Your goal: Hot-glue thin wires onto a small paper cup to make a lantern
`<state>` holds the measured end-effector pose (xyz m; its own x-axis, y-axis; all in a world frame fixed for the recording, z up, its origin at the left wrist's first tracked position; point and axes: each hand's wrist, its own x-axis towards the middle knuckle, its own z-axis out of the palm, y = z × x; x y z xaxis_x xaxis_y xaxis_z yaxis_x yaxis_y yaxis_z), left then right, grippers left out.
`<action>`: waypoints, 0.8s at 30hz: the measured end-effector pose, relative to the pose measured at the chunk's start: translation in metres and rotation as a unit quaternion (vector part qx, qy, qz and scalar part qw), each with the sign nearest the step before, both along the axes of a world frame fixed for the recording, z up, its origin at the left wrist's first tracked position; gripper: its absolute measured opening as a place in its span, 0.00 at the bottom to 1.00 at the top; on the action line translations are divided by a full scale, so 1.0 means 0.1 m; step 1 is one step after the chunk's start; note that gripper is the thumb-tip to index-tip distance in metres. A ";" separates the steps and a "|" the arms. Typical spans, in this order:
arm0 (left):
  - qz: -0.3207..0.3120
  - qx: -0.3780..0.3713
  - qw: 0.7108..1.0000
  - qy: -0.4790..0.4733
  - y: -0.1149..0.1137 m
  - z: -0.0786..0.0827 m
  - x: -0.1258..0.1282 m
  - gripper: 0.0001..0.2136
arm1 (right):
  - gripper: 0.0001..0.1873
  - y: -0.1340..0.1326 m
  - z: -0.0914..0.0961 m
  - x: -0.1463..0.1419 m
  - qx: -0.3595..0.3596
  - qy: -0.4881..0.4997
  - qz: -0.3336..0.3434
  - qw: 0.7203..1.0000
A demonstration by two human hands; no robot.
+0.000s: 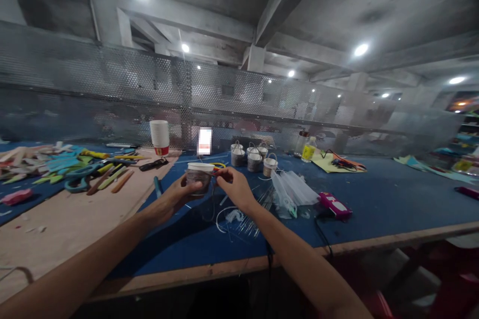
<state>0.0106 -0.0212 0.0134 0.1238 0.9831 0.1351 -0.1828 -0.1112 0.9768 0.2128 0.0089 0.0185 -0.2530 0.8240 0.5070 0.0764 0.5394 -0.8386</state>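
My left hand (183,188) is wrapped around a small cup (198,175) with a white rim and a grey-brown covering, held upright above the blue table. My right hand (234,184) is closed in a pinch at the cup's right side, just below the rim. What its fingertips grip is too small to make out. A thin cord (214,202) hangs down beside the cup. Something with yellow and red parts (219,165) shows behind the right fingers, partly hidden. Farther back stand several similar cups (254,160) with looped handles.
Thin wires (256,217) and clear plastic bags (295,189) lie right of my hands, near a magenta device (335,206) with a black cable. Scissors (84,175) and coloured sticks (112,178) lie left. Stacked paper cups (159,137) and a yellow-labelled bottle (309,151) stand before a perforated metal screen (239,92).
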 end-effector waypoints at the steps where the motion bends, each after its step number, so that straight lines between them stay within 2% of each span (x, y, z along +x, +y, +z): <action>1: 0.002 -0.001 1.000 -0.001 -0.02 0.02 0.01 0.28 | 0.07 -0.02 0.02 0.02 0.010 -0.014 -0.013 1.000; 4: 0.003 -0.004 1.000 0.000 -0.08 0.08 0.03 0.29 | 0.10 -0.06 0.06 0.05 0.022 -0.026 -0.041 0.999; 7: -0.007 -0.011 1.000 0.006 -0.12 0.13 0.04 0.29 | 0.12 -0.09 0.08 0.06 0.029 -0.003 -0.035 0.999; 11: -0.004 -0.016 1.000 0.004 -0.12 0.13 0.03 0.30 | 0.12 -0.10 0.08 0.06 0.022 0.030 -0.015 0.999; 24: -0.023 -0.011 1.000 -0.001 -0.18 0.16 0.05 0.25 | 0.11 -0.07 0.06 0.06 0.001 0.029 -0.014 0.999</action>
